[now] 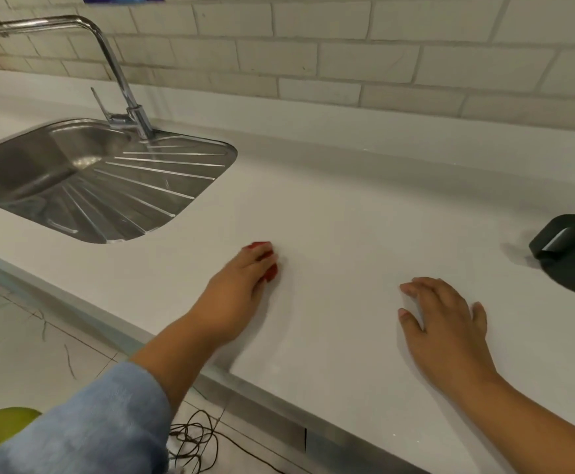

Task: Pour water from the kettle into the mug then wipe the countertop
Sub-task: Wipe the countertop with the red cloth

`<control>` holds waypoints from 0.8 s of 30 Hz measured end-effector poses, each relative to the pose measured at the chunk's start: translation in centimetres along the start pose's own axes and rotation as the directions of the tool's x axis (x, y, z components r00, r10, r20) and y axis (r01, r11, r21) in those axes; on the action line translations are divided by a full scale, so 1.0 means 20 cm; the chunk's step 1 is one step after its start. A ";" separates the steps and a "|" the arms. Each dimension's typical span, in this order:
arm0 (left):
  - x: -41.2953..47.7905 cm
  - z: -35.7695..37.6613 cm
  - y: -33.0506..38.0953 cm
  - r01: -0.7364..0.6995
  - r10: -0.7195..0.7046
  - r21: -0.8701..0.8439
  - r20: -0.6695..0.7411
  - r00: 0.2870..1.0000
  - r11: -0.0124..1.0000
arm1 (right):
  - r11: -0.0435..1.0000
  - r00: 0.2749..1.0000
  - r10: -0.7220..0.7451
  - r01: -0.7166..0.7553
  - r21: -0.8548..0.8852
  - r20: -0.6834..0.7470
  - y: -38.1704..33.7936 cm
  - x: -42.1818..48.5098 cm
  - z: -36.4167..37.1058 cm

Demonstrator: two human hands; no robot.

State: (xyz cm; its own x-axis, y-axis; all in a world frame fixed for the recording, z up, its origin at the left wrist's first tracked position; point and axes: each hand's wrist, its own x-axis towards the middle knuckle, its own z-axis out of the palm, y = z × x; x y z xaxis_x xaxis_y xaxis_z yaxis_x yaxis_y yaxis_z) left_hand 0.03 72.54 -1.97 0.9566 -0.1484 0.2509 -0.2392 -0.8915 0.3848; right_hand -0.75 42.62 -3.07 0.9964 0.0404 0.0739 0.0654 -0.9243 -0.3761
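My left hand [241,285] lies on the white countertop [347,206] with its fingers curled over a small red thing [268,260], probably a cloth or sponge, which is mostly hidden under the fingers. My right hand [447,319] rests flat on the countertop with its fingers spread, holding nothing. At the right edge a black kettle base or handle [573,251] is partly in view, cut off by the frame. No mug is in view.
A steel sink [57,172] with a ribbed drainer and a chrome tap [118,70] sits at the left. A tiled wall runs behind. Below the counter's front edge lie a tangled black cord [193,439] and a green object [2,425].
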 end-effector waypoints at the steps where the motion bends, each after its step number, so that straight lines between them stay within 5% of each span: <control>1: -0.05 0.02 0.05 -0.069 0.070 -0.027 0.031 0.997 0.997 | 1.000 1.000 0.000 0.000 -0.003 -0.002 0.00 0.00 0.00; 4: -0.17 0.04 0.12 -0.161 0.165 -0.039 0.161 0.973 0.986 | 1.000 1.000 -0.003 0.003 -0.013 -0.002 -0.01 0.01 0.00; 15: 0.12 -0.10 -0.34 0.353 -0.350 0.096 -0.048 0.936 0.931 | 0.974 0.988 -0.125 0.140 -0.176 0.091 -0.11 0.26 0.00; 19: 0.15 -0.05 -0.15 0.170 -0.167 0.021 -0.102 0.981 0.985 | 0.974 0.986 -0.137 0.152 -0.169 0.100 -0.10 0.24 0.05; 24: 0.10 0.11 0.13 -0.222 0.230 -0.073 0.140 0.963 0.972 | 0.970 0.986 -0.129 0.147 -0.195 0.102 -0.10 0.25 0.05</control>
State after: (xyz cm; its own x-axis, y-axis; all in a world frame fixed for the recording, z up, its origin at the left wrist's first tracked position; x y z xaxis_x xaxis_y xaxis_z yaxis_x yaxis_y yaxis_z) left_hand 1.64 68.94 -2.41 0.8894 -0.4082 0.2057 -0.4570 -0.8026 0.3835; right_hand 4.16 45.09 -2.77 0.9798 0.1981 0.0269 0.1998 -0.9643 -0.1737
